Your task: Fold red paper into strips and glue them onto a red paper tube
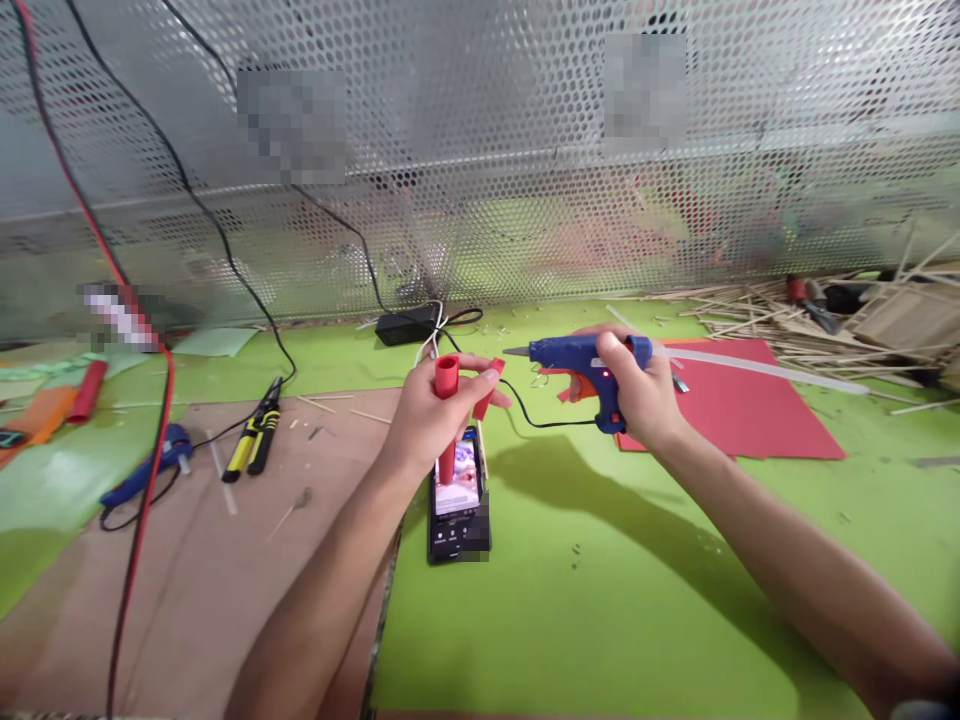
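My left hand (435, 410) is closed around an upright red paper tube (447, 378) and also pinches a small red paper strip (489, 388) between thumb and fingertips. Wrapped round the handle of a blue hot glue gun (574, 352) is my right hand (645, 385). The gun's nozzle points left, a short gap from the strip, and a long clear glue stick (772, 370) sticks out of its back. A small red light glows on the gun. Below my left hand lies a phone (457, 500) with its screen lit, partly covered by the tube.
Red paper sheets (750, 410) lie at the right, before a heap of thin wooden sticks (765, 310). Left are yellow-black pliers (255, 440), a second blue glue gun (154, 465) and a brown board (300, 540). Cables hang before a perforated metal panel (480, 130). A black adapter (406, 325) stands behind.
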`<state>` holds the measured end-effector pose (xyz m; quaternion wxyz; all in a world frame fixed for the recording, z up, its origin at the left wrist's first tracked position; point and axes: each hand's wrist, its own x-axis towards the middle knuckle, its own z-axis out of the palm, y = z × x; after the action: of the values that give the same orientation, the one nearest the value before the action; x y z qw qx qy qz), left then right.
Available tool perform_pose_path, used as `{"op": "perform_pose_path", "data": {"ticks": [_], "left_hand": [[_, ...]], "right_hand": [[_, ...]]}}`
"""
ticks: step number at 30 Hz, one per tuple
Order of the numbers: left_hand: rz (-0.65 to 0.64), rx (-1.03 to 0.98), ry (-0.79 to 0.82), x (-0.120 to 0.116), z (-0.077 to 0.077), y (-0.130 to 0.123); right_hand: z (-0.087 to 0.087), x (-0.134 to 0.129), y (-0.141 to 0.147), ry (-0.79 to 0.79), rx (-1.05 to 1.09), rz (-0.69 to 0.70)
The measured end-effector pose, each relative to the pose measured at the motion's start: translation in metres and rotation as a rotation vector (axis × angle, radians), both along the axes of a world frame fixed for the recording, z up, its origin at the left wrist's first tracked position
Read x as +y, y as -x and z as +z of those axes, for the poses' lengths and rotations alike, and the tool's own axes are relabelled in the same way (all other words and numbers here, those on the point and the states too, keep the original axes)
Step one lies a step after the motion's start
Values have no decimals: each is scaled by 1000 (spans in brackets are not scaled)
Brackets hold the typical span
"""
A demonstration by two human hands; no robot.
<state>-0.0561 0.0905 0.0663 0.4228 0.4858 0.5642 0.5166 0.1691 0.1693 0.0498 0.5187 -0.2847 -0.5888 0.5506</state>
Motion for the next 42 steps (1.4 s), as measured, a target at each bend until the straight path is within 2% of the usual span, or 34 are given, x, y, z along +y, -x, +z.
{"op": "perform_pose_path", "data": {"ticks": [7, 16, 25, 30, 35, 42], "left_hand": [[-9, 15, 11, -2, 2, -4], [7, 17, 12, -1, 3, -2], [16, 19, 3, -1, 2, 0], [21, 7, -9, -1, 0, 1], [34, 10, -12, 0, -1, 1], [30, 3, -10, -2, -1, -2]], "right_hand": [[0, -1, -3, -144, -11, -93], [-2, -3, -5, -209, -55, -183], [-4, -6, -9, -185, -33, -48], [-4, -7, -8, -281, -87, -85], [1, -9, -6, -275, -96, -105], [-4, -11, -9, -397, -116, -212]]}}
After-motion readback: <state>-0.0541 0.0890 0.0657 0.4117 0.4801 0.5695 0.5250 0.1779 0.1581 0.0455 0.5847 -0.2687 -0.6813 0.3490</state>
